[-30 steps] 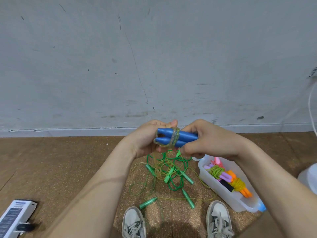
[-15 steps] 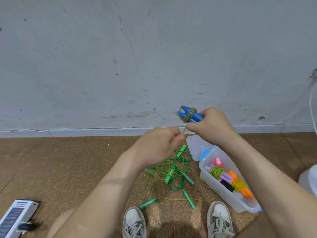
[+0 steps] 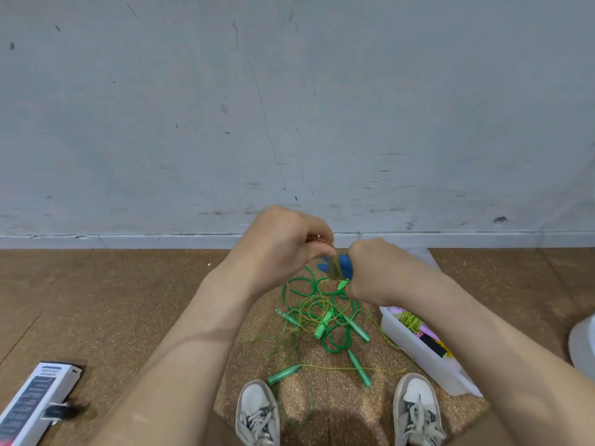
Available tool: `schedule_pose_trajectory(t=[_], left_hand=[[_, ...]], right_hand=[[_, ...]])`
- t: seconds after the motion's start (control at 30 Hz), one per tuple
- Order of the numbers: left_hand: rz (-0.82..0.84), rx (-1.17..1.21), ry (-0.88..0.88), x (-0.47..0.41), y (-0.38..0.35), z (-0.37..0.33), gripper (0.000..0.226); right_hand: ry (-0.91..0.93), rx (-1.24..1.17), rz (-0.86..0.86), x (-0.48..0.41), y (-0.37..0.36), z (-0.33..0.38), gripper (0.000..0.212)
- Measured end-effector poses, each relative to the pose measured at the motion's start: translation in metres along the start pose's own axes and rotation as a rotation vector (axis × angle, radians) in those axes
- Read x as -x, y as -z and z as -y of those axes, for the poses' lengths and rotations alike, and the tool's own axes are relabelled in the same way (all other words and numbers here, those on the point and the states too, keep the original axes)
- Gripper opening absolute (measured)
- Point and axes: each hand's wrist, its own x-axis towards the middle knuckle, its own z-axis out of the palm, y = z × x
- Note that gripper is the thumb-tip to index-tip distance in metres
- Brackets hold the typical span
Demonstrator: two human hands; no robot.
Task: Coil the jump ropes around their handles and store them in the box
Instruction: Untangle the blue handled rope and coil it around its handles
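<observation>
Head view. The only print in sight is on a white carton (image 3: 35, 400) lying on the floor far down and to the left of both hands. It has a dark panel with rows of pale characters, too blurred to read. No label can be read on the two grey-white shoes (image 3: 257, 410) below the hands, nor on the box.

Both forearms reach forward and meet in front of the wall's skirting. The left hand (image 3: 283, 249) is held knuckles up with its fingers curled in. Its thumb and forefinger are pressed together at their tips, pinching at the top of the olive rope (image 3: 335, 268) wound as a band round the blue handles (image 3: 343, 265). The strand between the fingertips is too fine to make out.

The right hand (image 3: 376, 268) is a fist wrapped round the blue handles. Only their left ends stick out past its knuckles, pointing toward the left thumb. The two hands are almost touching, with the rope band between them.

Directly beneath the fingers, well below them on the cork-brown floor (image 3: 128, 300), lies a tangle of green jump ropes (image 3: 322, 317) with green handles spread about. Below the right wrist, partly hidden by that forearm, sits the clear plastic box (image 3: 418, 352). Inside it are coiled ropes, a yellow-green coil (image 3: 412, 320) among them.
</observation>
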Motion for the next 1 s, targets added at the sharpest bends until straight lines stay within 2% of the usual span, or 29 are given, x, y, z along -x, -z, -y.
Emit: schedule_pose_trajectory(t=[0.1, 0.17, 0.27, 0.4, 0.47, 0.5, 0.57, 0.7, 0.73, 0.87, 0.93, 1.0], left_hand=[[0.015, 0.086, 0.027, 0.000, 0.000, 0.007, 0.011], [0.043, 0.148, 0.050, 0.000, -0.004, 0.011, 0.011], [0.168, 0.324, 0.203, -0.001, -0.011, 0.015, 0.015], [0.292, 0.759, 0.373, 0.000, -0.014, 0.013, 0.045], [0.317, 1.030, 0.475, -0.001, -0.016, 0.010, 0.040], [0.319, 1.090, 0.515, -0.002, -0.018, 0.008, 0.037], [0.302, 1.095, 0.575, -0.004, -0.022, 0.003, 0.033], [0.283, 1.159, 0.594, -0.004, -0.032, 0.005, 0.034], [0.298, 1.161, 0.599, -0.003, -0.035, 0.004, 0.035], [0.336, 1.089, 0.594, -0.002, -0.049, 0.002, 0.033], [0.351, 0.978, 0.601, -0.002, -0.053, 0.002, 0.039], [0.390, 0.945, 0.568, -0.002, -0.055, 0.001, 0.037]], right_hand=[[0.096, 0.003, 0.015, 0.005, 0.002, 0.002, 0.013], [0.199, -0.013, 0.024, 0.010, 0.006, 0.003, 0.016], [0.268, -0.098, -0.003, 0.016, 0.018, 0.001, 0.021], [0.282, -0.347, -0.063, 0.022, 0.028, -0.007, 0.017], [0.262, -0.563, -0.044, 0.025, 0.030, -0.008, 0.017], [0.248, -0.674, -0.023, 0.026, 0.031, -0.009, 0.020], [0.246, -0.824, 0.042, 0.027, 0.032, -0.013, 0.022], [0.263, -1.024, 0.148, 0.025, 0.034, -0.024, 0.006], [0.255, -1.060, 0.153, 0.023, 0.033, -0.026, 0.009], [0.171, -1.022, 0.124, 0.017, 0.027, -0.028, 0.015], [0.074, -1.029, 0.083, 0.013, 0.023, -0.029, 0.016], [-0.048, -1.111, -0.006, 0.007, 0.020, -0.033, 0.026]])
